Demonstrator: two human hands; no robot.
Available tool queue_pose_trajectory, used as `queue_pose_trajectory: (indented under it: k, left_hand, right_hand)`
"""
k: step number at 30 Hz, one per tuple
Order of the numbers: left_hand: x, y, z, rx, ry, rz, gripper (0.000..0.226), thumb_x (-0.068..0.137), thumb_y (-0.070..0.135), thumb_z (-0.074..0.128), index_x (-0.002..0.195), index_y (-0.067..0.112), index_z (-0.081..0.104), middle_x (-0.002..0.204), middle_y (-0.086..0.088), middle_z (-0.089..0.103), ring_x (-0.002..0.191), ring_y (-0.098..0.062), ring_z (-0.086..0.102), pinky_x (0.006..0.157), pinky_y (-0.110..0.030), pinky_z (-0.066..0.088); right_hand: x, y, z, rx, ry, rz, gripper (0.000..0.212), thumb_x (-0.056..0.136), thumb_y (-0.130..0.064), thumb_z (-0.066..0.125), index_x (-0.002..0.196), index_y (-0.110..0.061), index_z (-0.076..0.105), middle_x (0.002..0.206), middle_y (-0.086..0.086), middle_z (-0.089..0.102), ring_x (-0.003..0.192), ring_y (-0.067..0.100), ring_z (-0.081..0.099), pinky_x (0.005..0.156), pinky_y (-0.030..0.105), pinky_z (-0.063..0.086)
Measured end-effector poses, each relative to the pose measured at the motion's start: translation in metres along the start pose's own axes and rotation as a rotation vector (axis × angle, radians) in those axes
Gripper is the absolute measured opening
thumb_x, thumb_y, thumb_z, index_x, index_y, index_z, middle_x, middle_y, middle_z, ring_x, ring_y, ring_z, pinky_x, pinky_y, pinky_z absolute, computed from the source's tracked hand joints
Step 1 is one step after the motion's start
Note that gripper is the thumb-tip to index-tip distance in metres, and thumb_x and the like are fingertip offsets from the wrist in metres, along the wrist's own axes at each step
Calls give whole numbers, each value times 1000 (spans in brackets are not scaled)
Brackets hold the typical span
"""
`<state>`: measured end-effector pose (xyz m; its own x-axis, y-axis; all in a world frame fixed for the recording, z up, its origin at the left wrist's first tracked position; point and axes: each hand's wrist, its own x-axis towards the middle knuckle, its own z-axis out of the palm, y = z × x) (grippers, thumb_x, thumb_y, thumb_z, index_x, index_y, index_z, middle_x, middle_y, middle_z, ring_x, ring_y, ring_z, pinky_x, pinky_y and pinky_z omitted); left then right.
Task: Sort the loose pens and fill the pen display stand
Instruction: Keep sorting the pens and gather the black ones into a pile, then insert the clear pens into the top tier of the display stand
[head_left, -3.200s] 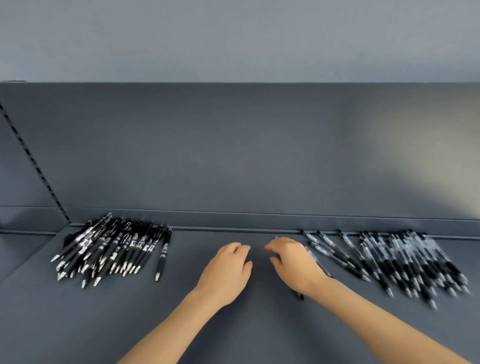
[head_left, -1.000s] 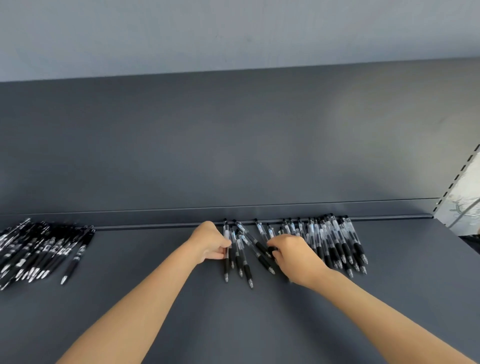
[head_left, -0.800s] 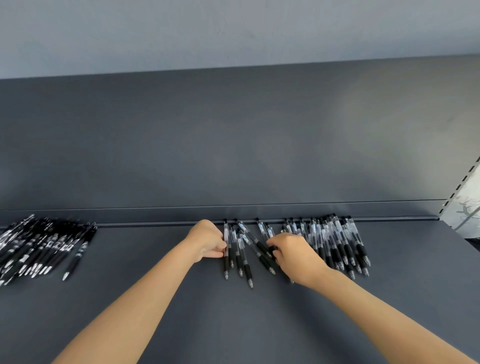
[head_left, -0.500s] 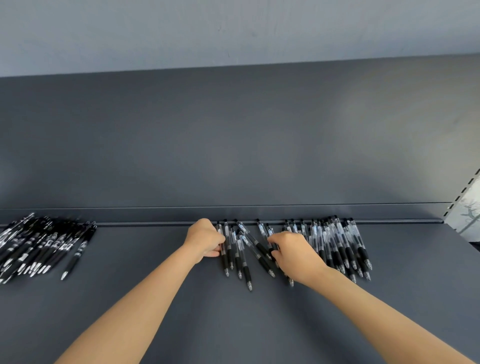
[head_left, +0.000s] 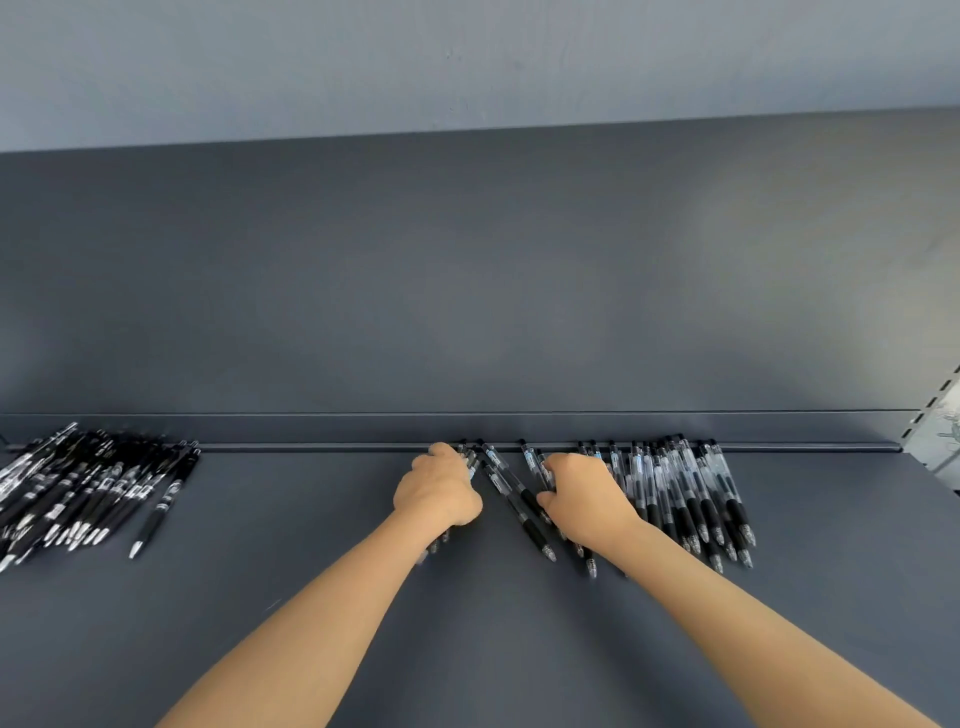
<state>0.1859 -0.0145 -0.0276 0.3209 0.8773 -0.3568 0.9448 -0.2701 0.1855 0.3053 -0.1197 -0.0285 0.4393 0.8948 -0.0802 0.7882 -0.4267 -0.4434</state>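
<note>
Clear pens (head_left: 691, 493) lie fanned along the back edge of the shelf (head_left: 467, 649), right of middle. The left hand (head_left: 436, 493) grips a bunch of them. The right hand (head_left: 582, 499) curls round others. Black pens (head_left: 88, 488) are heaped at the back left corner.

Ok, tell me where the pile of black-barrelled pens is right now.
Head view: the pile of black-barrelled pens lies at the far left of the shelf, against the back ledge, well left of the left hand and the clear-barrelled pens.
</note>
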Motion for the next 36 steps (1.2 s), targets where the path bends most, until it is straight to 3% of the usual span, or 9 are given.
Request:
queue_pose_trajectory:
  k: [5, 12, 14, 18, 20, 22, 26, 31, 36]
  left_hand:
    - [0, -11, 4, 37, 107, 56, 36, 87, 1, 52, 121, 3, 41, 117, -13, 54, 99, -28, 60, 66, -31, 44]
    - [4, -36, -3, -189, 165, 193, 11, 96, 12, 42, 104, 5, 41, 96, -11, 55, 74, -26, 49, 59, -31, 37]
    - [4, -42, -4, -246, 169, 201, 14, 98, 21, 44, 95, 8, 39, 89, -6, 51, 72, -24, 47, 61, -30, 37]
    - [-2, -51, -9, -521, 127, 196, 15, 95, 20, 45, 85, 11, 39, 79, -6, 52, 61, -20, 45, 56, -29, 40]
    - [-11, -54, -15, -766, 55, 173, 6, 94, 13, 45, 89, 9, 45, 76, -6, 53, 55, -16, 46, 48, -24, 39]
    - [-22, -57, -20, -958, -5, 151, 5, 93, 8, 44, 90, 7, 48, 77, -8, 54, 54, -15, 49, 48, -24, 40]
    - [-39, -64, -25, -1184, -25, 81, 6, 95, 4, 47, 91, 6, 51, 79, -9, 57, 56, -14, 58, 53, -27, 46]
    - [-61, -91, -30, -1200, 98, 43, 9, 93, 16, 53, 87, 9, 51, 69, -2, 48, 51, -13, 43, 48, -24, 38]
    - [-88, -143, -45, -1429, 84, -9, 10, 91, 12, 56, 84, 8, 51, 63, -3, 48, 49, -13, 42, 43, -22, 35]
  right_hand:
    - [5, -19, -1, -55, -34, 70, 46, 92, -29, 59, 60, -13, 31, 62, 2, 41, 74, 26, 47, 63, 27, 35]
    - [17, -48, 16, -123, -120, 149, 27, 86, -10, 55, 66, -11, 38, 118, 20, 55, 110, 37, 52, 72, 30, 40]
    - [16, -54, 20, -164, -125, 166, 8, 85, -4, 55, 93, -5, 55, 122, 19, 52, 113, 37, 51, 76, 33, 45]
    - [17, -53, 26, -155, -105, 123, 31, 89, 3, 50, 120, 3, 49, 120, 19, 57, 108, 33, 59, 81, 34, 50]
    - [17, -53, 21, 0, -129, 120, 8, 91, -1, 48, 97, -1, 53, 102, 16, 61, 91, 30, 63, 69, 32, 49]
    - [17, -51, 17, 402, -192, 181, 17, 91, -1, 45, 74, -6, 45, 78, 14, 56, 66, 26, 58, 49, 29, 41]
    - [8, -58, 8, 1186, -322, 337, 14, 95, -6, 47, 80, -6, 47, 59, 7, 46, 44, 13, 44, 36, 19, 34]
    - [-4, -81, 9, 1375, -448, 328, 17, 97, -21, 54, 88, -6, 54, 60, 3, 45, 40, 8, 41, 35, 15, 32]
    - [-30, -136, 13, 1435, -568, 284, 6, 91, -4, 57, 87, -5, 54, 60, 6, 55, 45, 11, 48, 37, 16, 38]
